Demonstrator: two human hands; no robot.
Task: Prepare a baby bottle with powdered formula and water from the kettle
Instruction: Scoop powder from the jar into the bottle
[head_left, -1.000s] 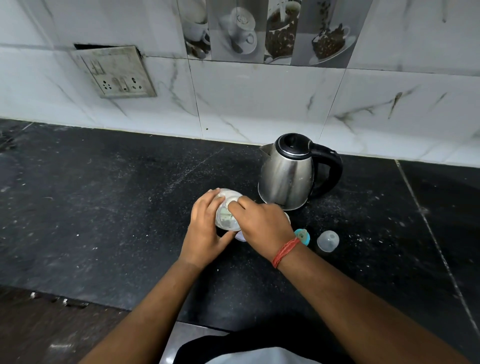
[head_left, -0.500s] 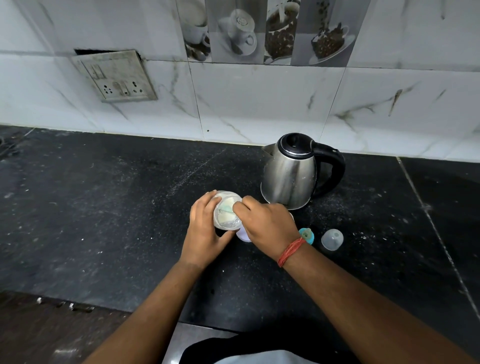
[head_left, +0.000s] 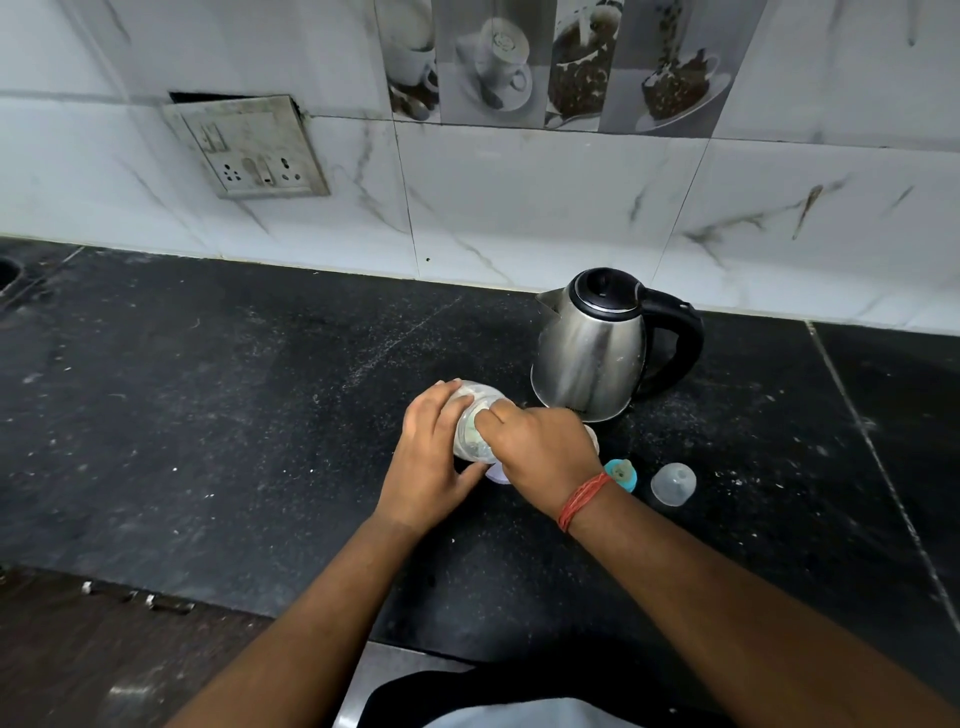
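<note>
left hand (head_left: 428, 457) grip clamped round bottle (head_left: 470, 415); right hand (head_left: 540, 452) fingers curled at its mouth

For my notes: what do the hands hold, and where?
Left hand grips the clear plastic baby bottle around its body; right hand fingers are at its mouth.

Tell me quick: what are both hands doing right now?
Left hand: wrapped round the clear bottle, holding it.
Right hand: fingers curled at the bottle's mouth; what they pinch cannot be told.
</note>
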